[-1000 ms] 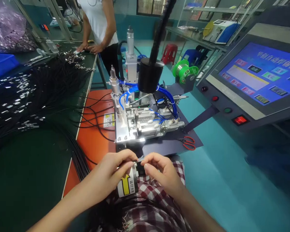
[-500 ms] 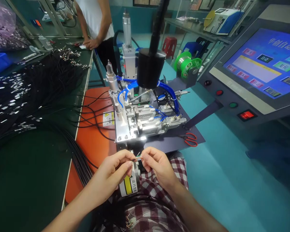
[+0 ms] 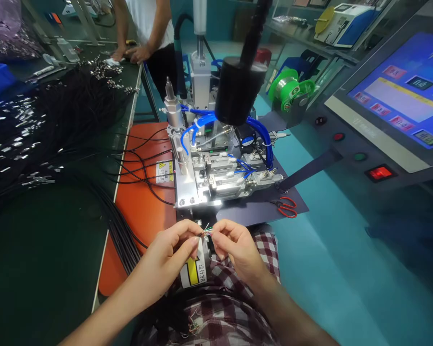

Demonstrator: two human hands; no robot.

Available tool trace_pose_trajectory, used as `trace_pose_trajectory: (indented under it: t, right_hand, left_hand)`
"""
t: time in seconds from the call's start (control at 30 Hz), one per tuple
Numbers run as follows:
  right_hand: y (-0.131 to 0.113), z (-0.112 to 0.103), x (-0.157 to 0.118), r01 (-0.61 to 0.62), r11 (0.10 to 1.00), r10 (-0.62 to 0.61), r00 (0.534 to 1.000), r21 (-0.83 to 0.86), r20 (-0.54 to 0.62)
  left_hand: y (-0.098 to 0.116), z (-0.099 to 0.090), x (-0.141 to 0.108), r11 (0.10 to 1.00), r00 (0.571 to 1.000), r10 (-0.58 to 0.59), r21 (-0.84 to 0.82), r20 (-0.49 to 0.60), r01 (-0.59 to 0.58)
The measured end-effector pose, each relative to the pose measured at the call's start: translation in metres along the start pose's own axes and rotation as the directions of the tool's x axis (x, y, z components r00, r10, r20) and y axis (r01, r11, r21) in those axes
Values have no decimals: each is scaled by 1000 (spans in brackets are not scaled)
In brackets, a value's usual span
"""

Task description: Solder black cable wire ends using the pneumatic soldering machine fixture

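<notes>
Between my fingertips, in front of the machine [image 3: 223, 180], are thin coloured wires [image 3: 208, 230], white, green and reddish. My left hand [image 3: 171, 250] pinches them at the end of a dark cable, which is mostly hidden by the fingers. My right hand [image 3: 236, 245] has thumb and forefinger closed on the wires from the other side. Both hands are above my lap, close together. Below them sits a round part with a yellow and white label [image 3: 194, 271].
Black cables [image 3: 115, 226] run along the dark table [image 3: 39, 259] at left. Red-handled scissors [image 3: 286, 207] lie on the machine's base plate. A control screen [image 3: 400, 91] stands right, a green solder spool [image 3: 290, 90] behind. Across the table, a person's hands [image 3: 137, 53] rest.
The view has shifted slightly, and the machine and screen appear further right. The wires between my fingers look more spread. A machine cylinder at the back appears changed, and the other person's hands have moved apart.
</notes>
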State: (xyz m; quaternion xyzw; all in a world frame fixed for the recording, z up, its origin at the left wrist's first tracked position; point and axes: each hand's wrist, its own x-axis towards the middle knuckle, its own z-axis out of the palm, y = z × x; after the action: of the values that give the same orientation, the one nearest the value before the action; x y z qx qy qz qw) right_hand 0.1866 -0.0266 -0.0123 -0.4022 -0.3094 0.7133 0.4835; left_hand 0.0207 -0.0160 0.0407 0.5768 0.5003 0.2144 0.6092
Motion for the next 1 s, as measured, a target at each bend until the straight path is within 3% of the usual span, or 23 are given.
trace_pose_trajectory:
  t: [0.43,0.73,1.0]
  right_hand:
    - [2,9,-5,-98,965,112,993,245,-43]
    - [9,12,-4,-58,980,69,996,192,-47]
    - [18,19,-8,55,996,-49,995,69,-91]
  left_hand:
    - [-3,4,0,998,999,3,56,-42,0]
    - [-2,4,1,999,998,16,31,-69,-13]
    - [3,5,2,997,994,68,-27,-90,-71]
